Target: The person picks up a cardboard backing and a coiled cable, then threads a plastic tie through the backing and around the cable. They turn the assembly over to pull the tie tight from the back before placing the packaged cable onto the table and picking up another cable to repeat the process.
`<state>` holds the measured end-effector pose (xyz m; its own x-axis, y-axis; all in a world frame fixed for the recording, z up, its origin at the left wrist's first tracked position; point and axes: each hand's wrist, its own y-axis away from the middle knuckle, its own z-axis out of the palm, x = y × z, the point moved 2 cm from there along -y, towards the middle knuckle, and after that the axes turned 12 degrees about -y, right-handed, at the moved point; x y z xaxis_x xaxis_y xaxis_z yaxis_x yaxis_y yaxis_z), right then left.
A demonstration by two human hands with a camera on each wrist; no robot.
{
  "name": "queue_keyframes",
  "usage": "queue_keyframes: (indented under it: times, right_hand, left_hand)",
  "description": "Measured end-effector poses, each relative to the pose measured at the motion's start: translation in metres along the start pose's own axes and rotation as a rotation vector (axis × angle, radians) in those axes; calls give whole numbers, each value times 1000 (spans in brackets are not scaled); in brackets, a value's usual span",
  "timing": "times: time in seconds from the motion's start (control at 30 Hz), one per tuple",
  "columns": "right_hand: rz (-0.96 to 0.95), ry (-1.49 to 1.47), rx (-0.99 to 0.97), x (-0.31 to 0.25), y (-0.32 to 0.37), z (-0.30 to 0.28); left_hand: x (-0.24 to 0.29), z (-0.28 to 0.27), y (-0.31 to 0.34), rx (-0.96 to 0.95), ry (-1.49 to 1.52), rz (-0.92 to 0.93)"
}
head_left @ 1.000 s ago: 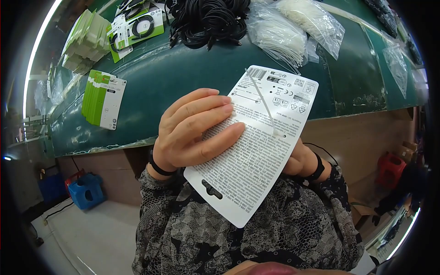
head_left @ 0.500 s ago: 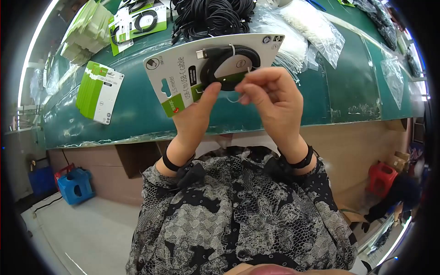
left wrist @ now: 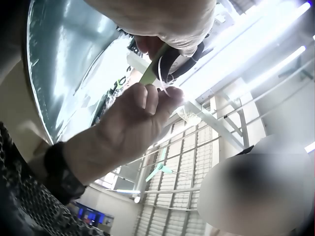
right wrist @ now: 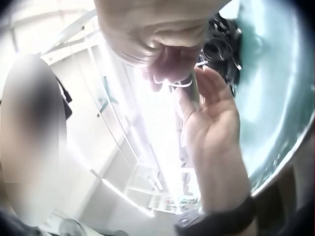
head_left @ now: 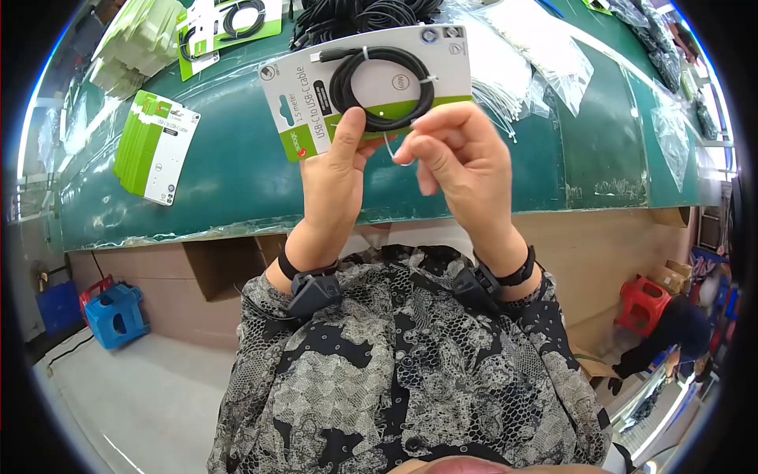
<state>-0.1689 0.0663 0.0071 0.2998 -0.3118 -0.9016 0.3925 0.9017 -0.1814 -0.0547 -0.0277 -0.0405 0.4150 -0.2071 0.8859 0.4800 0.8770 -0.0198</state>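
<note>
In the head view a white and green card (head_left: 442, 59) is held up above the table, its printed front showing, with a coiled black cable (head_left: 341, 85) on it. The left hand (head_left: 335, 178) grips the card's lower edge, thumb in front and fingers behind. At the coil's lower right, the right hand (head_left: 470, 170) pinches a thin white tie (head_left: 400, 160) that loops below the card. Two further white ties circle the coil, at its top and right side. The right wrist view shows the tie (right wrist: 181, 85) between the two hands.
A fanned stack of cards (head_left: 158, 146) lies on the green table (head_left: 245, 178) at the left. Behind are piled pale cards (head_left: 142, 43), carded cables (head_left: 237, 24), loose black cables (head_left: 359, 12) and bags of white ties (head_left: 541, 39). The table's front edge runs below the hands.
The card was turned from its printed back to its front, and both hands came up around it. Since then the card has moved slightly up and left, and the right hand has shifted slightly left.
</note>
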Motion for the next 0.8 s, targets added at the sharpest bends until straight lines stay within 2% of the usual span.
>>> queue_keyframes:
  times: [0.13,0.23,0.27,0.37,0.4,0.5,0.63,0.8]
  right_hand:
    - [95,-232,-72,24,2,2]
    - [-238,196,77,29,5,2]
    - [-237,199,71,28,2,1]
    - [-567,671,29,24,-7,-2]
    - [-567,670,26,24,-10,-4]
    - [-646,945,39,18,-17,-3]
    - [-557,1085,-11,15,-20,2]
    - [-566,1153,-29,15,-20,7]
  left_hand:
    - [-6,-1,-3,-14,57,-30]
    - [-12,-2,-7,6,85,-43]
    - [-14,-2,-8,10,89,-40]
    - [-18,-3,-8,14,41,-11]
    - [-18,-3,-8,16,42,-10]
    - [-17,-3,-7,70,-2,-7]
    - [-18,-5,-9,128,-45,92]
    - [-15,-5,-6,170,-149,170]
